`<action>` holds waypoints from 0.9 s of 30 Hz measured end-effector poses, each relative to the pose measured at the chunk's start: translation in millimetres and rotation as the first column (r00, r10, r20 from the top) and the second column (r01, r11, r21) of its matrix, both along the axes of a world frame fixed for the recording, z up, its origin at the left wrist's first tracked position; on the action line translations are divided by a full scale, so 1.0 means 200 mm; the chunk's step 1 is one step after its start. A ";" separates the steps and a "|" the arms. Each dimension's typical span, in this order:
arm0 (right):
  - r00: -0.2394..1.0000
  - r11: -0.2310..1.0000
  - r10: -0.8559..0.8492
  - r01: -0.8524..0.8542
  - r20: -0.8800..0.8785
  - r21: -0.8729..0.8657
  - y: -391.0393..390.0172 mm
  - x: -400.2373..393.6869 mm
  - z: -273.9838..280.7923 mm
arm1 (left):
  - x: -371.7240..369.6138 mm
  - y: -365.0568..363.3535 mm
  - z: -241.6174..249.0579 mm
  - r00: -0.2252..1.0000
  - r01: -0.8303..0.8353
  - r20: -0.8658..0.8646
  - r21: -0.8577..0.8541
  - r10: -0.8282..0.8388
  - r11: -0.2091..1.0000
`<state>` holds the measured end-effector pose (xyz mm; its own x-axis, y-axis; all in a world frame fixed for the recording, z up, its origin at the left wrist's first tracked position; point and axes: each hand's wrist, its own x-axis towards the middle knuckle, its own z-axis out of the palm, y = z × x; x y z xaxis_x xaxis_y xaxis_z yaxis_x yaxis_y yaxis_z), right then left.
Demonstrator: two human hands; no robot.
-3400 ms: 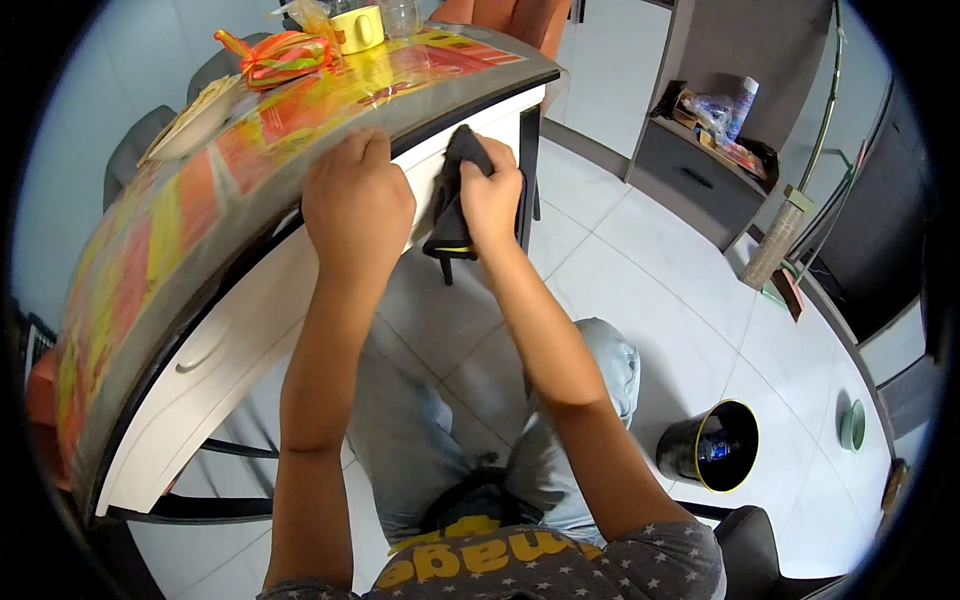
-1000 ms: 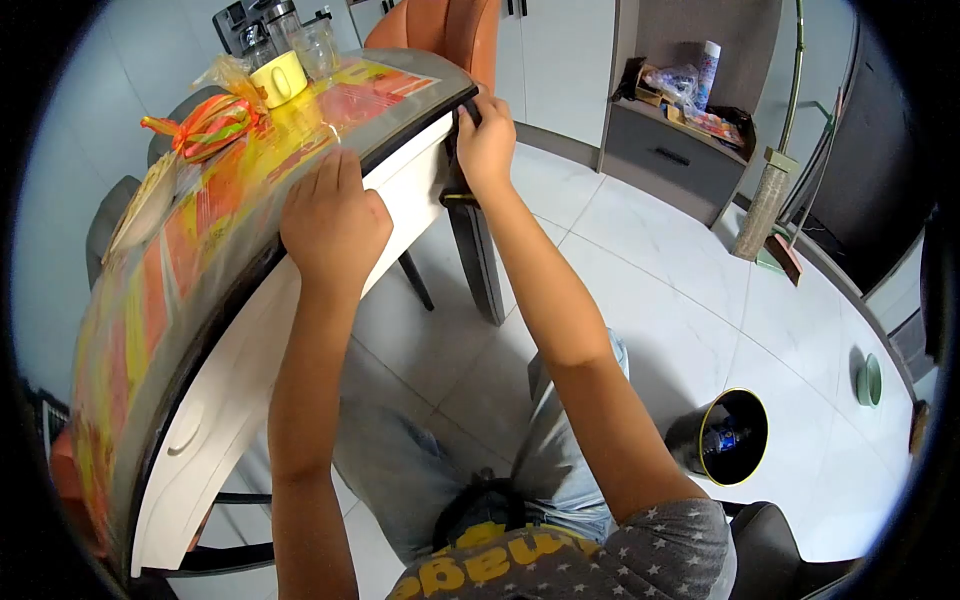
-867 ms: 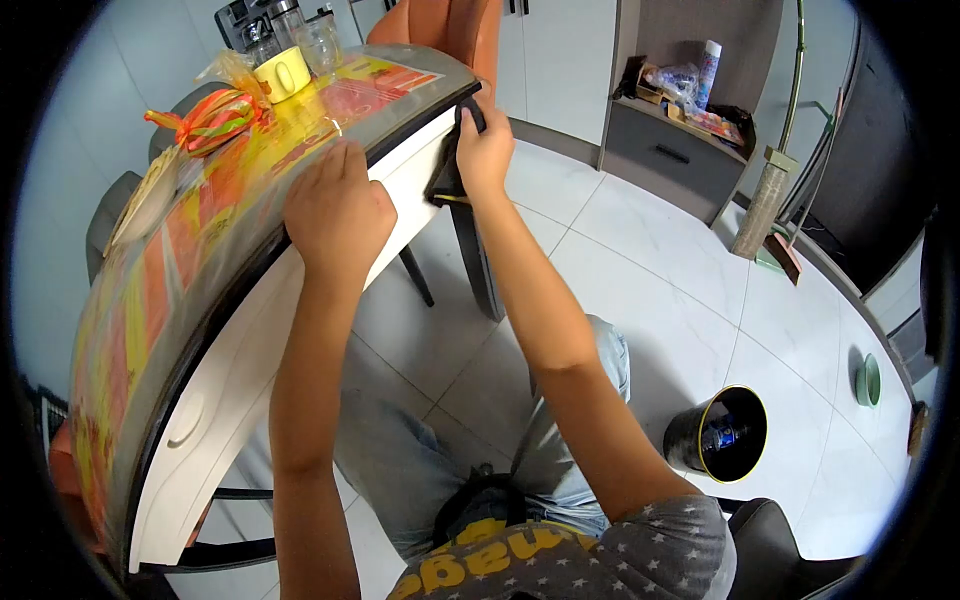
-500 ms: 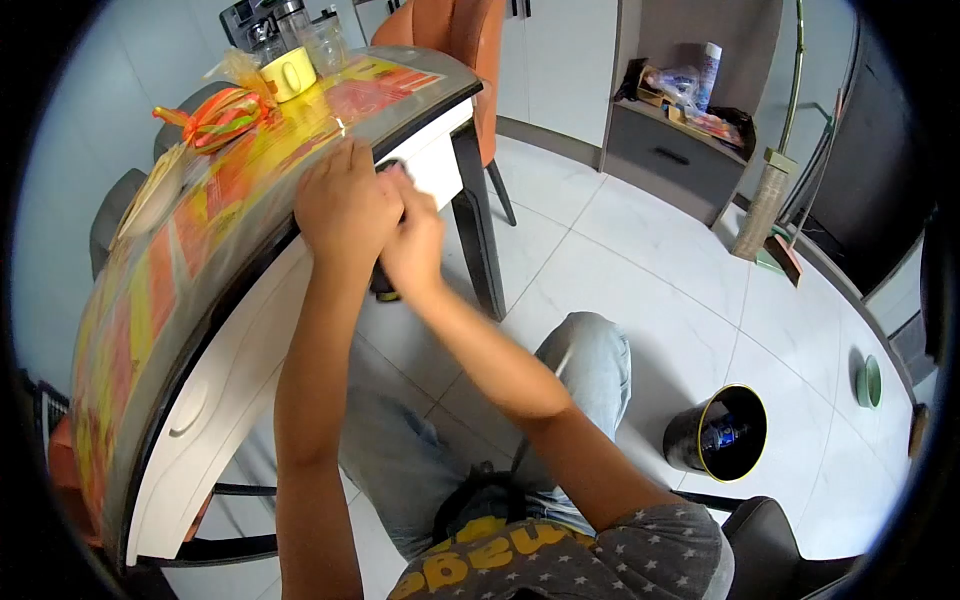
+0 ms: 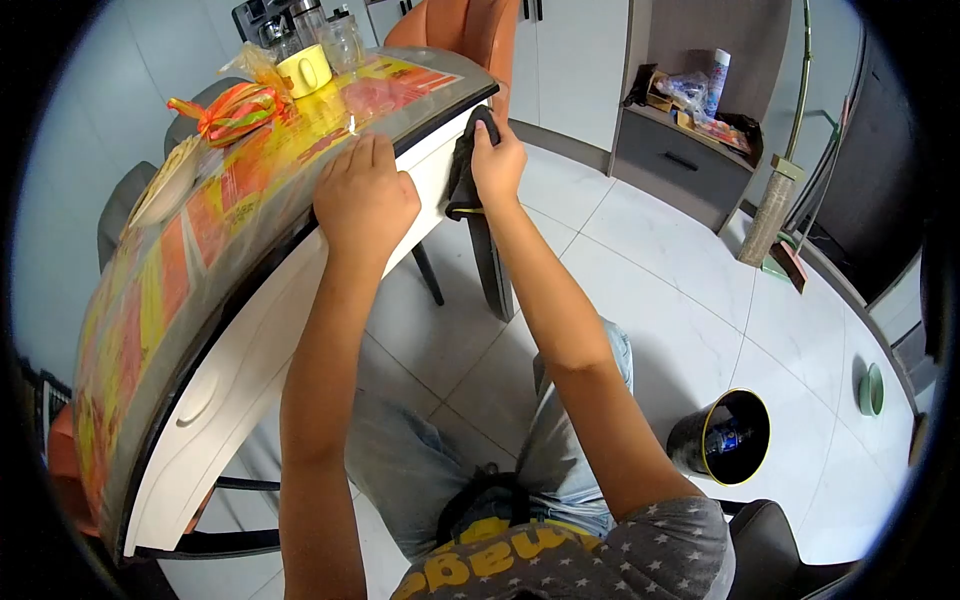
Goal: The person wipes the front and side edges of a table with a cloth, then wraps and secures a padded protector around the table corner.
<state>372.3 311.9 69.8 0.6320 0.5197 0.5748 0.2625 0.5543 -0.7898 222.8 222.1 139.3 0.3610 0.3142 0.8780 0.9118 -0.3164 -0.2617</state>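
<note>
My right hand (image 5: 498, 165) grips a black cloth (image 5: 463, 180) with a yellow edge. The cloth lies against the white side panel (image 5: 428, 170) of the table, near the far corner and leg. My left hand (image 5: 367, 192) is closed, its fingers curled at the rim of the tabletop; anything inside them is hidden. Under that hand runs the table (image 5: 250, 215), covered with a clear sheet over a red and yellow pattern.
On the table are a yellow mug (image 5: 305, 72), an orange-striped plastic bag (image 5: 238, 112), glass jars (image 5: 342, 42) and a bowl (image 5: 168, 185). An orange chair (image 5: 465, 35) stands behind. Rightward are a black bin (image 5: 690, 445), a green bowl (image 5: 871, 389) and a broom (image 5: 772, 210).
My right hand has moved right, away from my left hand, taking the black cloth along the side panel to the far corner. My left hand has barely shifted.
</note>
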 end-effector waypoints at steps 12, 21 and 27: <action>0.950 0.979 0.164 -0.191 0.266 0.077 -0.38 -0.34 -0.15 | -0.01 0.01 0.00 1.000 -0.004 0.002 -0.002 0.004 1.000; 0.970 0.986 -0.146 0.125 0.197 0.113 -0.05 -0.05 -0.17 | -0.06 -0.10 -0.01 0.887 0.459 -0.049 -0.007 -0.459 0.889; 0.926 0.972 -0.194 0.137 0.324 0.190 -0.04 -0.12 -0.19 | -0.25 -0.20 -0.42 0.740 0.672 0.076 -0.114 -0.668 0.732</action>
